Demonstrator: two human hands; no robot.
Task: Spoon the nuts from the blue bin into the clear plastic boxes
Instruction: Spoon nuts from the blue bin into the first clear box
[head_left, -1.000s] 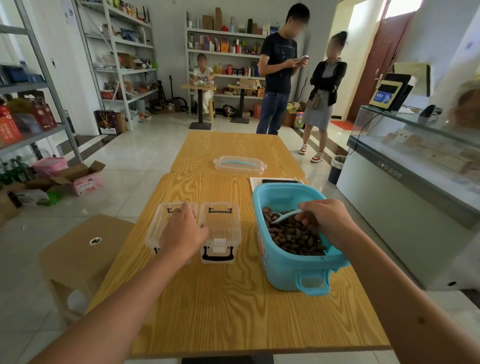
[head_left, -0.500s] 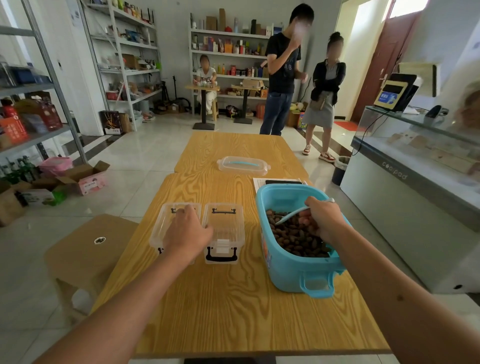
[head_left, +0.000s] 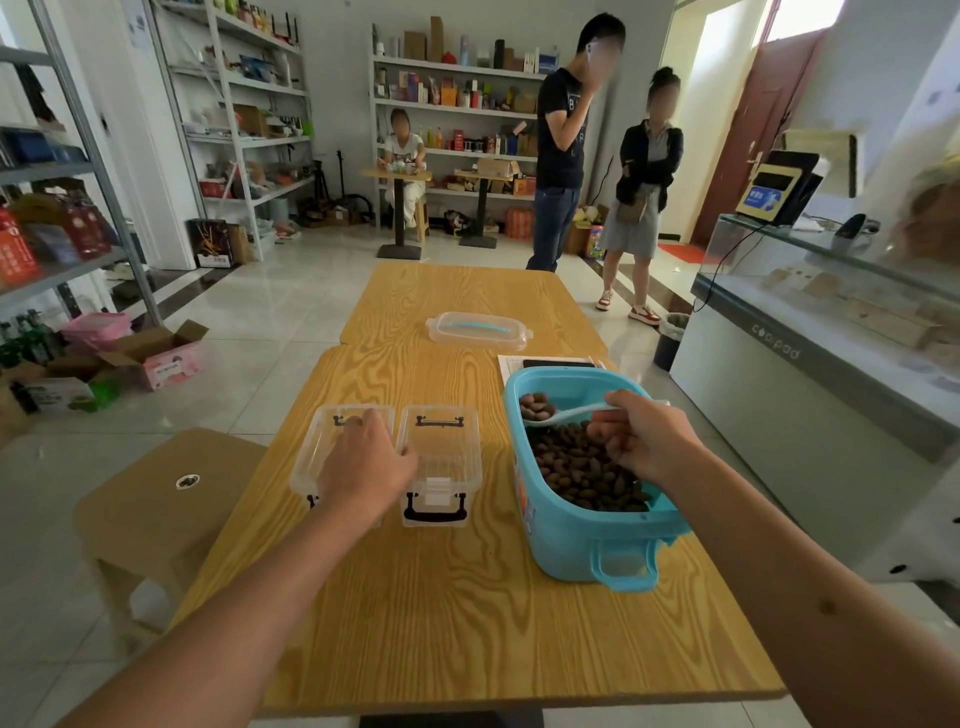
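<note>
A blue bin (head_left: 582, 535) holding brown nuts (head_left: 576, 467) stands on the right of the wooden table (head_left: 441, 623). My right hand (head_left: 644, 436) grips a white spoon (head_left: 566, 414) above the bin; its bowl carries a few nuts, lifted over the pile at the bin's far left. Two clear plastic boxes sit side by side left of the bin. My left hand (head_left: 363, 467) rests on the left box (head_left: 322, 447), fingers wrapped over its right edge. The right box (head_left: 441, 457), with a black latch, holds nothing that I can see.
A clear lid (head_left: 475, 331) with a blue handle lies farther back on the table. Papers and a dark phone (head_left: 556, 362) lie behind the bin. A wooden stool (head_left: 166, 499) stands left of the table, a glass counter (head_left: 831, 338) on the right. Three people are at the back.
My right hand has lifted the spoon out of the pile, now loaded with a few nuts. My left hand stays on the left box.
</note>
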